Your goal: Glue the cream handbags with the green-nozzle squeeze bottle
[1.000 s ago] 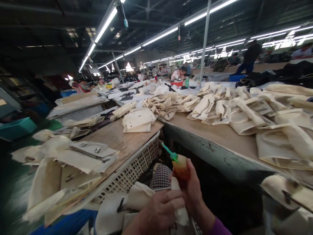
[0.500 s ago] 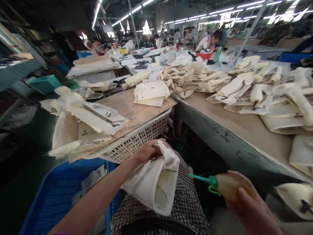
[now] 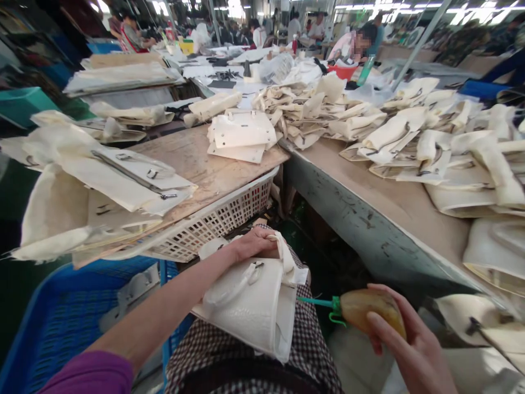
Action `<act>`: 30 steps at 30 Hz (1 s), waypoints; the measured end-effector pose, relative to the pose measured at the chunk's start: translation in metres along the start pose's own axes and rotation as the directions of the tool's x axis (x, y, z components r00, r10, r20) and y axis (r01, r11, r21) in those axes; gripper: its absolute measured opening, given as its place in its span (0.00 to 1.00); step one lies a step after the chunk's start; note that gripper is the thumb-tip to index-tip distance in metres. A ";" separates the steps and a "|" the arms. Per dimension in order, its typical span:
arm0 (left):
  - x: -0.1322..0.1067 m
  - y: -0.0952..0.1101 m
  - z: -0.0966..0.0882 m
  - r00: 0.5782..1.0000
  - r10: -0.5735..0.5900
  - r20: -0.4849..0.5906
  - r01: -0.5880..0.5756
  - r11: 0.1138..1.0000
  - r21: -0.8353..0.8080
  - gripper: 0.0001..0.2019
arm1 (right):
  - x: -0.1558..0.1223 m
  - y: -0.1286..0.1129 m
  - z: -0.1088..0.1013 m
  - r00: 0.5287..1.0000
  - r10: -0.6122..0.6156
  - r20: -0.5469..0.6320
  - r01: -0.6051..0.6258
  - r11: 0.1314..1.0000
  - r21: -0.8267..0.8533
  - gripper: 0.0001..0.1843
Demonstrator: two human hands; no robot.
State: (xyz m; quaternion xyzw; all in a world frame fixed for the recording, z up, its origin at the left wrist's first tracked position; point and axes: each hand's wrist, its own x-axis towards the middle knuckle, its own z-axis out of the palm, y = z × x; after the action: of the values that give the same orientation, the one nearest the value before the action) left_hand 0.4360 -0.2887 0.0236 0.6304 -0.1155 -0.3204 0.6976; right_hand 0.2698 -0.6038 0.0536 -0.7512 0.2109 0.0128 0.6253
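Observation:
My left hand (image 3: 253, 244) is closed on the top edge of a cream bag piece (image 3: 254, 309) that lies across my lap on checked cloth (image 3: 311, 339). My right hand (image 3: 406, 342) grips a yellowish squeeze bottle (image 3: 369, 312) with a green nozzle (image 3: 318, 302); the nozzle points left towards the right side of the bag piece and stops just short of it.
A white lattice basket (image 3: 217, 221) under a wooden board (image 3: 197, 164) stacked with cream pieces stands ahead left. A blue crate (image 3: 61, 317) is at lower left. A long worktable (image 3: 369, 213) at right carries heaps of cream parts (image 3: 410, 137). People work far behind.
The view tipped downward. My left hand laid the bag piece flatter on my lap, its handle now showing. My right hand brought the bottle's nozzle leftward, nearer the piece.

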 end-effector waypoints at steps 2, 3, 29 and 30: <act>0.000 0.000 -0.001 1.000 -0.001 -0.002 0.001 1.000 -0.005 0.17 | 0.000 -0.008 0.007 1.000 -0.013 -0.001 0.013 1.000 -0.015 0.34; 0.000 0.000 -0.001 1.000 -0.001 -0.002 0.001 1.000 -0.006 0.17 | 0.000 -0.013 0.011 1.000 -0.021 -0.012 0.020 1.000 -0.021 0.33; 0.002 -0.003 -0.008 1.000 -0.005 -0.010 0.005 1.000 -0.004 0.13 | 0.004 -0.001 0.009 0.990 0.045 0.133 -0.039 0.998 -0.051 0.32; 0.002 -0.003 -0.008 1.000 -0.003 -0.004 0.003 1.000 -0.005 0.13 | 0.001 0.000 0.010 0.988 0.064 0.141 -0.058 0.997 -0.048 0.32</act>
State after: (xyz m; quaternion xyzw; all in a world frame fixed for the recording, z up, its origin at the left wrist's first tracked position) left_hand 0.4412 -0.2837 0.0185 0.6294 -0.1122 -0.3206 0.6989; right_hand 0.2729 -0.5951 0.0512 -0.7551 0.1883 0.0898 0.6215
